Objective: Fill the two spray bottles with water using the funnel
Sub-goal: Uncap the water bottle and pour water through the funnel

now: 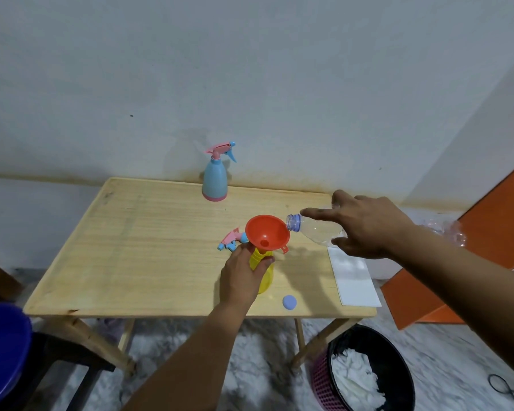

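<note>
A yellow spray bottle [264, 275] stands near the table's front with an orange funnel [267, 232] seated in its neck. My left hand [244, 271] grips the yellow bottle just under the funnel. My right hand [365, 226] holds a clear water bottle [312, 231] tipped almost level, its open mouth at the funnel's right rim. The yellow bottle's pink and blue spray head [232, 240] lies on the table behind the funnel. A blue spray bottle [215, 180] with its pink head on stands at the table's far edge. A blue cap [289, 301] lies by the front edge.
The wooden table [131, 247] stands against a wall. A white sheet [355, 277] lies on its right side. A black-lined bin [368, 369] with white paper sits on the floor at right, a blue tub [0, 351] at left, an orange board [487, 247] at far right.
</note>
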